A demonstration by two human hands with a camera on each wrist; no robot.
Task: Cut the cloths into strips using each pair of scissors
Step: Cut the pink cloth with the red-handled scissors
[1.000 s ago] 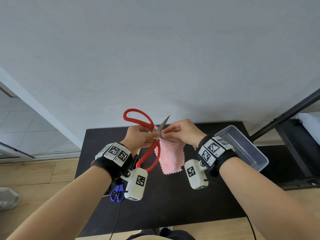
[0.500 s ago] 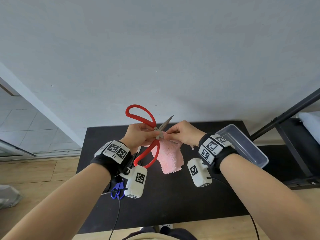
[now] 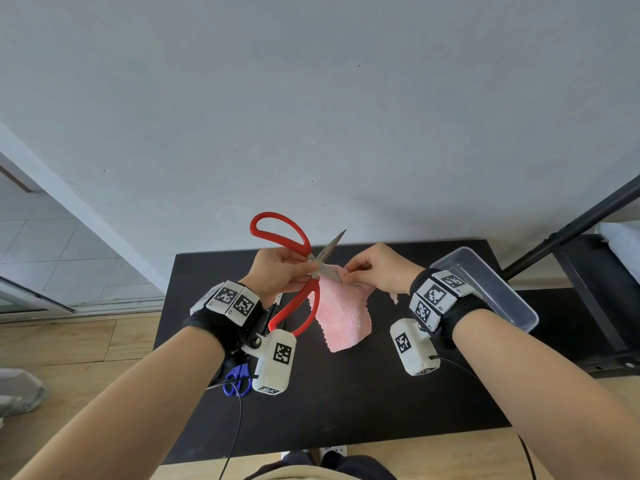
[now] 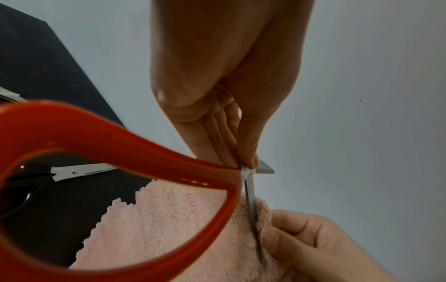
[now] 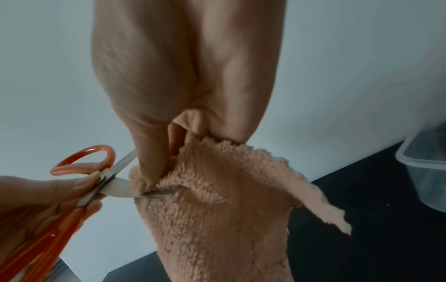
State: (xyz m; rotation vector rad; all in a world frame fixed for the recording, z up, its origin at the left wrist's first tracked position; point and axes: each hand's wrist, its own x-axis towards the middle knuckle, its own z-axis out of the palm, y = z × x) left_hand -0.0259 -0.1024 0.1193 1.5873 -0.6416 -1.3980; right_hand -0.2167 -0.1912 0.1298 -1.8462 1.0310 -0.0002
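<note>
My left hand (image 3: pixel 277 271) grips the red-handled scissors (image 3: pixel 329 245) close to the pivot, with no finger through the loops. The blades stand apart, one pointing up and away and the other lying across the top edge of the pink fleece cloth (image 3: pixel 343 317). My right hand (image 3: pixel 377 268) pinches that top edge just right of the blade, and the cloth hangs down above the black table (image 3: pixel 346 410). The left wrist view shows the red loop (image 4: pixel 120 137) in front of the cloth (image 4: pixel 156 229). In the right wrist view the blade (image 5: pixel 115 188) enters the cloth (image 5: pixel 217 209).
Blue-handled scissors (image 3: pixel 237 379) lie on the table under my left wrist. Another pair with silver blades (image 4: pixel 77 170) lies nearby. A clear plastic box (image 3: pixel 498 296) stands at the table's right edge, with a small pink scrap (image 3: pixel 394 297) near it. A black frame rises at the far right.
The scissors and my left hand have risen slightly. My right hand has shifted a little to the right along the cloth's edge, and the lower blade now shows against the cloth.
</note>
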